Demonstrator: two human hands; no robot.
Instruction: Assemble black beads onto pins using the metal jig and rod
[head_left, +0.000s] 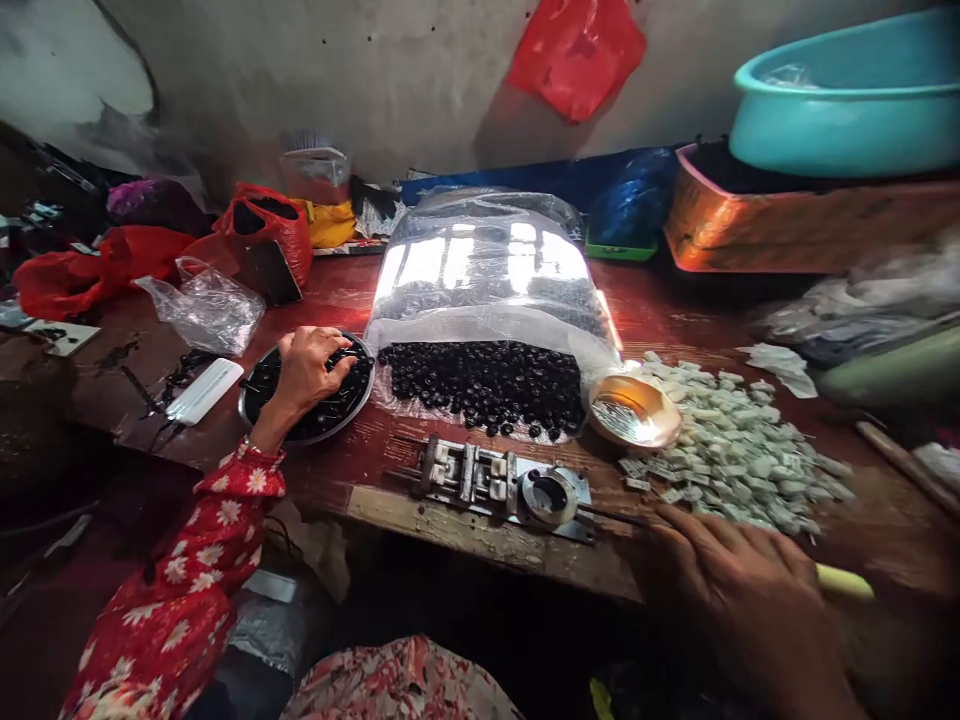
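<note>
My left hand (pixel 306 372) is over a round metal-rimmed dish (pixel 370 382) heaped with small black parts (pixel 319 425). Its fingers are curled with the thumb near the index finger; whatever lies between them is too small to make out. A metal jig (pixel 469 475) with a round ring (pixel 550 495) at its right end sits at the table's front edge. From that ring a thin dark rod runs right to my right hand (pixel 742 575), which is wrapped round the lever. The lever's pale yellow-green handle (pixel 846 582) sticks out past the hand.
Behind the jig a clear plastic bag (pixel 480 270) spills black round pieces (pixel 487 385). A golden bowl (pixel 636 410) of thin metal pins stands beside a heap of pale green pieces (pixel 739 440). A white device (pixel 205 391) lies left; a turquoise basin (pixel 847 120) stands back right.
</note>
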